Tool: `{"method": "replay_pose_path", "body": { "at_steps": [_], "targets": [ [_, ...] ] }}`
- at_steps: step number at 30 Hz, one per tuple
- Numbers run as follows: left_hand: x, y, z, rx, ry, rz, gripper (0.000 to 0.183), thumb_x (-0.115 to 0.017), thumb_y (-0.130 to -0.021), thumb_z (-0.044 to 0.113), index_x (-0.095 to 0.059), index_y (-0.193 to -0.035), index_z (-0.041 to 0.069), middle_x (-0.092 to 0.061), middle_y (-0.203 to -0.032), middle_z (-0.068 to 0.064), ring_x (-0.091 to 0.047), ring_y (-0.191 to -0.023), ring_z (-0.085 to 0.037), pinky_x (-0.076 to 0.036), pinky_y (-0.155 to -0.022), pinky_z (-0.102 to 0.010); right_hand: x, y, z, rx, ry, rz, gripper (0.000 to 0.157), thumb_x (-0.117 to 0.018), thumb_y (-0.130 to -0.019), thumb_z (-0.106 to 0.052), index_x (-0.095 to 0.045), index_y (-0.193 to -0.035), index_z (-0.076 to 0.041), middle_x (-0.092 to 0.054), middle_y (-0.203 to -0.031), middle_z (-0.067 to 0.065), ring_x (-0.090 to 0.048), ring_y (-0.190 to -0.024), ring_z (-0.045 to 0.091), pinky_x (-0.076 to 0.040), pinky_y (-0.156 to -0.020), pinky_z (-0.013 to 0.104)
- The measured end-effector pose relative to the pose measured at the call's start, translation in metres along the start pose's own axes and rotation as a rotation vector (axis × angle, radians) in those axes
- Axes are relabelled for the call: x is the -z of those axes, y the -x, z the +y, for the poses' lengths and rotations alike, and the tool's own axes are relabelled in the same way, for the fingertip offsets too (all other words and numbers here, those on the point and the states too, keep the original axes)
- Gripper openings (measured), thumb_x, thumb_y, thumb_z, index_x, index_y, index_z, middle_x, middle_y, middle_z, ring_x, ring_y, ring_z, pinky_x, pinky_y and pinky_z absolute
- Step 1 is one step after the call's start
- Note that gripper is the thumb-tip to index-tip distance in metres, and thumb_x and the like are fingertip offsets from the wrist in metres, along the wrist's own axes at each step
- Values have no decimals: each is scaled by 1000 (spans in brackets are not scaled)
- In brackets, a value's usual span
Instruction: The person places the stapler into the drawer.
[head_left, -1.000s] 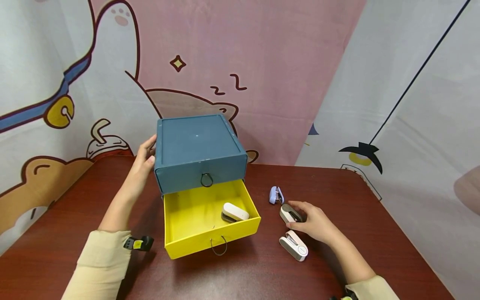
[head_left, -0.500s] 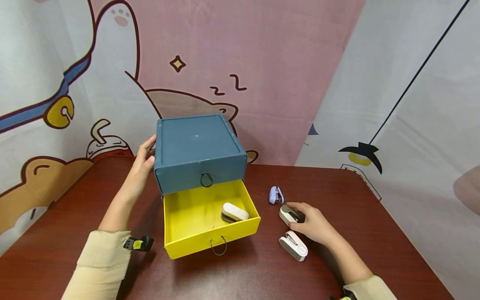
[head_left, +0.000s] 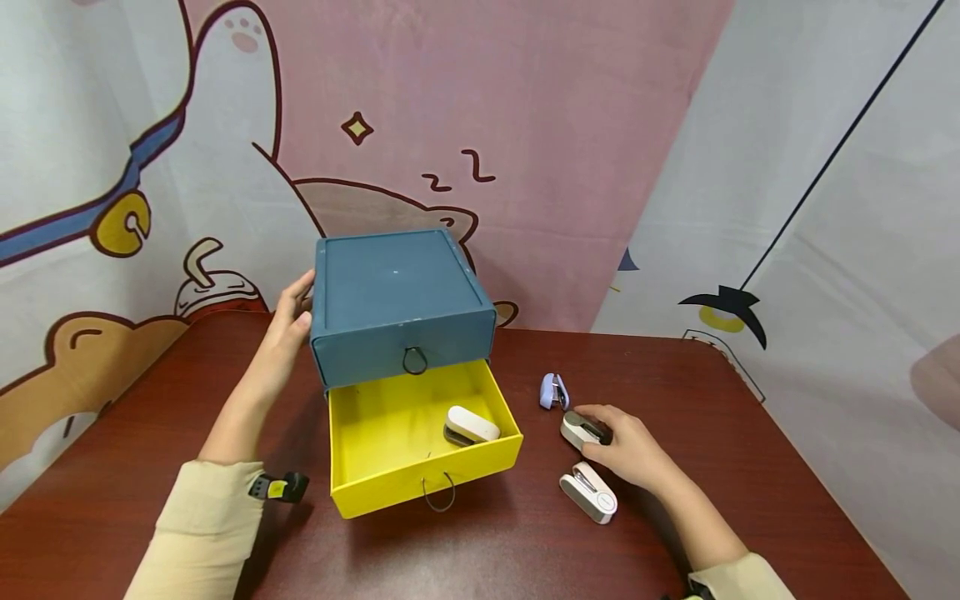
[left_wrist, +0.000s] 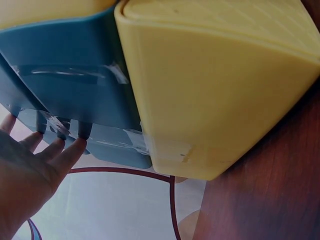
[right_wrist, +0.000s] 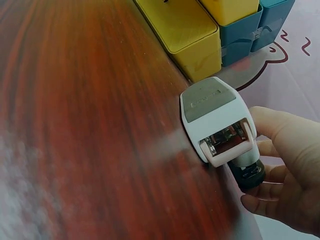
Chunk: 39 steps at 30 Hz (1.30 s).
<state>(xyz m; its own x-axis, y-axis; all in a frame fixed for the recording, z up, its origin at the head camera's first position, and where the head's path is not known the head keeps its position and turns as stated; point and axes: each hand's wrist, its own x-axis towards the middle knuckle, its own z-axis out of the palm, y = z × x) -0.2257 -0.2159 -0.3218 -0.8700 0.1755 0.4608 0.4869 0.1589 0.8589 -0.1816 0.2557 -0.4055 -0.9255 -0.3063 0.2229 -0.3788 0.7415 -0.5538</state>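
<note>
A blue drawer cabinet [head_left: 397, 283] stands on the table, its lower yellow drawer [head_left: 375, 433] pulled out. Inside that drawer lies a white stapler with a dark base [head_left: 471, 425]. My left hand [head_left: 288, 321] rests its extended fingertips against the cabinet's left side; the left wrist view shows them on the blue wall [left_wrist: 70, 95]. To the right of the drawer, my right hand [head_left: 626, 446] holds a grey-and-white stapler [head_left: 576, 432] between thumb and fingers, low over the table. A white stapler [head_left: 591, 493] lies just nearer, partly covering the held one in the right wrist view.
A small lilac stapler [head_left: 553, 391] sits just beyond the held one. The dark red wooden table [head_left: 465, 550] runs back to a printed cloth [head_left: 570, 167]. A wire ring handle [head_left: 438, 493] hangs from the drawer's front.
My right hand has shifted very slightly around the grey-and-white stapler. The left hand, cabinet, drawer and other staplers keep their places.
</note>
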Motion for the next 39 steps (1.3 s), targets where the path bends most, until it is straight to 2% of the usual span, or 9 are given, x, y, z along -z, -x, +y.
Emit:
{"method": "replay_pose_path", "body": {
  "at_steps": [4,12,22,27,34,39],
  "targets": [
    [0,0,0,-6,4,1,62,-37,-99,40,-16,-154,19,-20,-153,-11,-23,-134,-32,-27,-99,-43,3,0,-4,8,0,18,51,-68,-75,-5,-60,-126,-4,-62,-114,8,-56,-95,20,-44,-81,42],
    [0,1,0,4,0,2,62,-37,-98,41,-17,-154,22,-20,-154,-9,-23,-135,-32,-24,-101,-51,8,0,-14,53,-25,76,54,-68,-74,-3,-60,-127,-7,-62,-110,3,-54,-87,16,-45,-72,33],
    [0,0,-1,-2,-2,6,63,-38,-98,42,-17,-154,21,-20,-154,-10,-23,-135,-33,-27,-100,-45,17,-1,-31,102,-56,149,56,-68,-72,-3,-61,-127,-11,-62,-109,-3,-54,-83,14,-45,-68,29],
    [0,0,-1,-7,4,4,63,-38,-98,42,-17,-154,20,-20,-153,-12,-23,-134,-33,-28,-99,-43,21,0,-42,122,-72,157,56,-69,-73,-4,-61,-128,-13,-61,-109,-5,-53,-85,13,-45,-68,29],
    [0,1,-2,-2,0,7,63,-38,-98,42,-17,-154,21,-21,-153,-11,-23,-134,-33,-25,-101,-48,26,0,-61,137,-128,154,58,-68,-74,-2,-60,-129,-18,-60,-109,-7,-54,-85,14,-47,-66,27],
    [0,1,-2,-2,1,8,63,-38,-98,42,-17,-154,21,-21,-153,-11,-24,-134,-33,-26,-100,-47,31,1,-77,159,-177,142,60,-67,-74,2,-60,-129,-21,-59,-108,-8,-55,-83,14,-48,-64,27]
  ]
}}
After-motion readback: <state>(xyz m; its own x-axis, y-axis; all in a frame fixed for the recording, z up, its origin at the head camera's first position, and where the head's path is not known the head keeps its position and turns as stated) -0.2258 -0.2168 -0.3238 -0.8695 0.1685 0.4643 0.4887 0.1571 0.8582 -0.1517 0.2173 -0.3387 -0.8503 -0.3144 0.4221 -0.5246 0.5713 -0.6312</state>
